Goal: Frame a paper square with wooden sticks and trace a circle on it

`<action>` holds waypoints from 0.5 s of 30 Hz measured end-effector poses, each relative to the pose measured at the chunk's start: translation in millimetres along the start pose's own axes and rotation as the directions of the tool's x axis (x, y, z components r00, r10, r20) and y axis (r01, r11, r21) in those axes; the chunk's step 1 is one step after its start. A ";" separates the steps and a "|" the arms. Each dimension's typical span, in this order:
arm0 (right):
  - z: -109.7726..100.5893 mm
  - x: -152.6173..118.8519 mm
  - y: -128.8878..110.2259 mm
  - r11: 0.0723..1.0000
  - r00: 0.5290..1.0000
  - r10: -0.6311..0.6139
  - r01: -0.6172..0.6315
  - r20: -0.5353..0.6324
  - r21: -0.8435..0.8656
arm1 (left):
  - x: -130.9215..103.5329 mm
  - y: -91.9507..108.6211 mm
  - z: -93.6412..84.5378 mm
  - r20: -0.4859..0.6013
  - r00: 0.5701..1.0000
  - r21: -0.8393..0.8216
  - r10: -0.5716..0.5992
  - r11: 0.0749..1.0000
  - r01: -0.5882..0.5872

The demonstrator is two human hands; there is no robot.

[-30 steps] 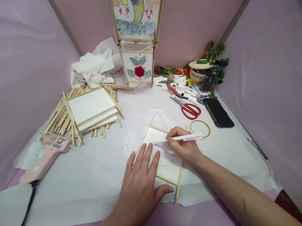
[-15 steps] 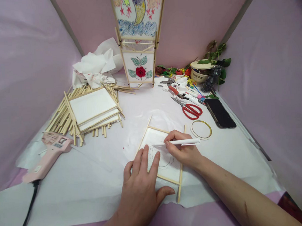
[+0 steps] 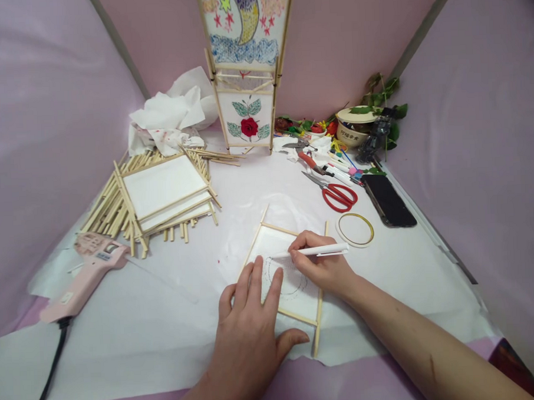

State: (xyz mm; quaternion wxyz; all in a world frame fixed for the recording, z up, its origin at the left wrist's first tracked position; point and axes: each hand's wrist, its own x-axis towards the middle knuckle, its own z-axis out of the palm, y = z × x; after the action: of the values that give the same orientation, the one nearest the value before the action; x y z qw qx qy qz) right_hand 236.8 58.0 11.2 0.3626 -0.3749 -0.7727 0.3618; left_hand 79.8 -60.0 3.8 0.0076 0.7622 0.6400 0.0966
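Note:
A white panel [image 3: 300,307] framed with thin wooden sticks lies tilted on the covered table before me. It carries a dotted round outline in dark ink. My left hand [image 3: 251,318] lies flat on the panel's left side, fingers spread, thumb stretched toward its lower edge. In my right hand [image 3: 325,262] is a white pen [image 3: 333,249], pinched between thumb and fingers. The pen's tip meets the panel at the upper left of the outline. My right hand rests over the panel's right part and covers some of it.
Framed blank panels [image 3: 162,187] lie on a pile of sticks [image 3: 101,210] at left, near a pink glue gun [image 3: 87,278]. A decorated lantern [image 3: 247,100] stands behind. Rightward are red-handled scissors [image 3: 337,196], pliers [image 3: 308,160], a tape roll [image 3: 355,230], a phone [image 3: 390,200] and a bowl [image 3: 352,131].
The pen's rear end has shifted slightly left and up with my right hand. My left hand and the panel stay in place.

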 end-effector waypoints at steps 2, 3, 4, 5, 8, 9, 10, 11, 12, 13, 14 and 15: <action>0.1 0.1 0.0 1.000 1.000 0.000 0.000 -0.002 -0.001 | 0.6 0.2 0.2 -0.002 1.000 0.004 0.000 1.000 0.000; 0.1 0.1 -0.1 1.000 1.000 0.003 -0.003 -0.002 -0.002 | 0.8 0.3 0.2 -0.004 1.000 0.005 -0.001 1.000 0.001; 0.1 0.2 0.0 1.000 1.000 0.007 -0.007 -0.002 -0.003 | 1.0 0.3 0.2 -0.004 1.000 0.004 0.000 1.000 0.000; 0.0 0.4 0.0 1.000 1.000 0.011 -0.011 -0.003 -0.004 | 1.1 0.3 0.2 -0.005 1.000 0.004 0.000 1.000 0.000; -0.3 1.0 0.3 1.000 1.000 0.016 -0.017 -0.009 -0.011 | 1.0 0.3 0.0 -0.002 1.000 0.005 0.004 1.000 -0.004; -0.4 1.2 0.4 1.000 1.000 0.015 -0.015 -0.010 -0.014 | 0.8 0.4 -0.1 -0.001 1.000 0.006 0.004 1.000 -0.004; -0.4 1.3 0.5 1.000 1.000 0.014 -0.015 -0.011 -0.017 | 0.5 0.4 -0.3 0.000 1.000 0.006 0.004 1.000 -0.004; -0.5 1.5 0.4 1.000 1.000 0.015 -0.015 -0.012 -0.019 | 0.2 0.4 -0.4 0.000 1.000 0.007 0.002 1.000 -0.002; -0.6 1.5 0.4 1.000 1.000 0.017 -0.018 -0.013 -0.020 | -0.1 0.5 -0.6 0.000 1.000 0.007 0.000 1.000 0.000; -0.6 1.6 0.2 1.000 1.000 0.021 -0.022 -0.016 -0.022 | -0.4 0.5 -0.7 -0.002 1.000 0.007 0.000 1.000 0.000; -0.6 1.5 0.0 0.999 0.999 0.028 -0.029 -0.019 -0.023 | -0.6 0.5 -0.7 -0.006 1.000 0.007 0.001 1.000 -0.001; -0.6 1.5 -0.1 0.999 0.999 0.036 -0.037 -0.024 -0.025 | -0.7 0.5 -0.7 -0.008 1.000 0.006 0.002 1.000 -0.002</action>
State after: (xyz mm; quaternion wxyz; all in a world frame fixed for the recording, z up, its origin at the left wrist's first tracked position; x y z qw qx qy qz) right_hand 236.6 59.4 12.1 0.3601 -0.3976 -0.7661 0.3541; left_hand 80.0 -60.8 4.4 0.0025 0.7626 0.6395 0.0976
